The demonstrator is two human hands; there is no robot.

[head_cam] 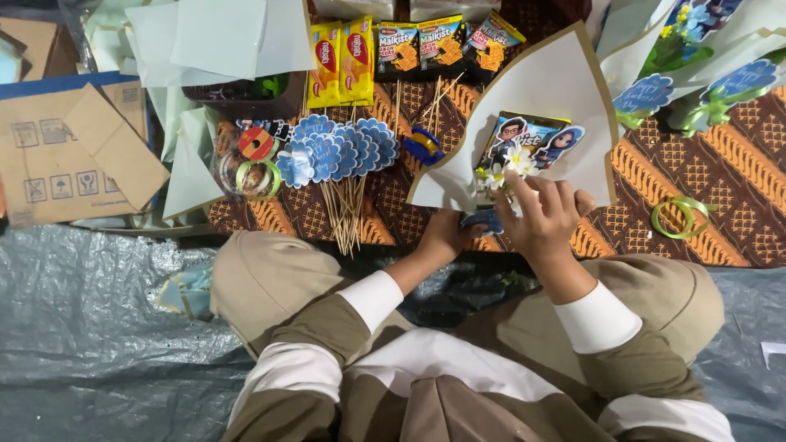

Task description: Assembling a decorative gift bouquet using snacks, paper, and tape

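Two small white flowers (506,166) with yellow centres lie on a pale wrapping sheet (557,90) with a gold edge, just under a dark snack packet (524,135) that carries cartoon pictures. My right hand (544,214) rests on the lower part of this sheet, the fingers (524,196) bent and closed around the flower stems, touching them. My left hand (446,237) is at the bottom corner of the sheet, near a small blue piece (483,221); I cannot tell if its fingers are closed on something, because they are hidden under the hand. The sheet lies on a patterned orange and brown cloth (720,164) in front of my knees. To the left of it there is a blue tape dispenser (424,146), then a row of blue scalloped tags (336,151) on wooden sticks (348,209). Beyond these, yellow snack packets (344,61) stand in a row. A green ribbon roll (678,217) lies at the right side.
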